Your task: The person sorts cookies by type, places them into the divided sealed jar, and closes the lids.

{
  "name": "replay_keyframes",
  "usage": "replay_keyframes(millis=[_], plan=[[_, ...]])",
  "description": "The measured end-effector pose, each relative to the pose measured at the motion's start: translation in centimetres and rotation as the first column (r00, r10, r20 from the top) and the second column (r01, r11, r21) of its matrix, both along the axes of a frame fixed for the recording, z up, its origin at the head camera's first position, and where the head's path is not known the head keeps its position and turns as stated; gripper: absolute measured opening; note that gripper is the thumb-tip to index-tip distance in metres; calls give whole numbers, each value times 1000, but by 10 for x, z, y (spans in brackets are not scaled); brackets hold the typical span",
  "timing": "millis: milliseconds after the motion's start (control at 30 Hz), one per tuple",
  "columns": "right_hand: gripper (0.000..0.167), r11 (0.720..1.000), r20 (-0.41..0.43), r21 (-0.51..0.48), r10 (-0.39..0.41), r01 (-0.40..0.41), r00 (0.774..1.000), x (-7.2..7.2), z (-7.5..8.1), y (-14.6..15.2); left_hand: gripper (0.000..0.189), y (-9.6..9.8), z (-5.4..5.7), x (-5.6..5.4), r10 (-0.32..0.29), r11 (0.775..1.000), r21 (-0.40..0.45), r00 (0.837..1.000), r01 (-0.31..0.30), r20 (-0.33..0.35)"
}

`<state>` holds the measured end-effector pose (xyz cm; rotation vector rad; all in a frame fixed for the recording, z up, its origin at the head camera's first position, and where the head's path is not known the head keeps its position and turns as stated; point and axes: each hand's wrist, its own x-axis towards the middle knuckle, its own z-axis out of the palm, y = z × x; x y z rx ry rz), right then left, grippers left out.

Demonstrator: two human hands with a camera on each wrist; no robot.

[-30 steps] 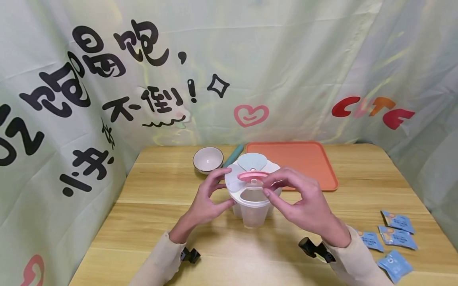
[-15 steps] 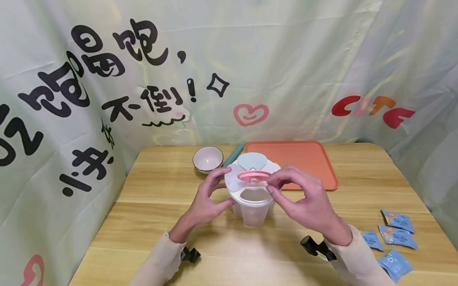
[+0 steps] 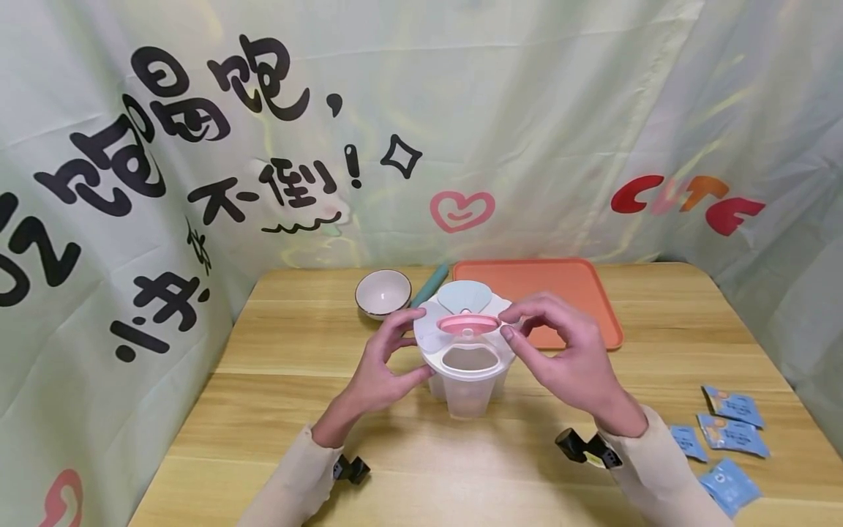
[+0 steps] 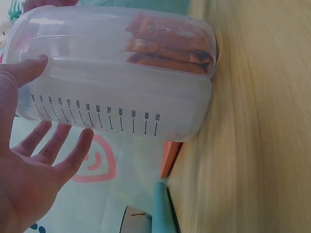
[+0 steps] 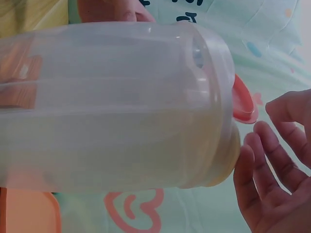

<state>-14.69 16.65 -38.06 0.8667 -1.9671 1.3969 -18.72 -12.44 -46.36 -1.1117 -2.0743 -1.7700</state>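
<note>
A translucent food canister (image 3: 468,399) with a white multi-flap lid (image 3: 432,335) stands on the table. Its pink flap (image 3: 469,324) is raised above an uncovered opening in front; a pale blue flap (image 3: 465,297) lies at the back. My left hand (image 3: 378,369) holds the canister's left side near the rim, thumb in front and fingers behind. Beside the lid's right side is my right hand (image 3: 569,359), its fingers bent but apart from the pink flap, as the right wrist view shows. Orange-red packets (image 4: 170,46) show through the canister's wall, low in one compartment.
Behind the canister are a small white bowl (image 3: 383,293) with a dark rim, a teal handle-like object (image 3: 431,285) and an orange tray (image 3: 553,285). Several blue packets (image 3: 732,436) lie at the right. A printed cloth (image 3: 527,132) hangs behind the wooden table (image 3: 276,351).
My right hand has let go of the pink flap and drawn a little to the right. The flap stays raised. My left hand and the canister have not moved.
</note>
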Motion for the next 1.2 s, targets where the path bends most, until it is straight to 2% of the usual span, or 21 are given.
replay_keyframes(millis=[167, 267, 400, 700, 767, 933, 1067, 1200], plan=[[42, 995, 37, 96, -46, 42, 998, 0, -2, 1, 81, 0, -1, 0, 4, 1000, 2, 1000, -4, 0], [41, 988, 85, 150, -45, 32, 995, 3, -3, 1, 81, -1, -1, 1, 8, 1000, 0, 1000, -8, 0], [38, 986, 113, 164, -29, 10, 993, 7, -5, 2, 81, -1, -1, 1, 8, 1000, -2, 1000, -8, -2], [41, 989, 10, 140, 48, -49, 999, 10, -15, 2, 81, -1, -1, 1, 10, 1000, -9, 1000, -10, 2], [36, 989, -24, 133, 64, -60, 998, 11, -17, 1, 81, -1, -1, 1, 8, 1000, -9, 1000, -8, 0], [11, 991, -86, 116, 82, -72, 993, 14, -23, 1, 81, 0, 0, 0, 4, 1000, -6, 1000, -4, -2], [21, 988, -87, 137, 82, -70, 993, 16, -27, 1, 81, 0, 0, 0, 0, 1000, 1, 1000, 0, -3], [24, 981, -62, 190, 62, -49, 996, 19, -28, 1, 81, 0, 0, 1, 0, 1000, 8, 1000, 0, -4]])
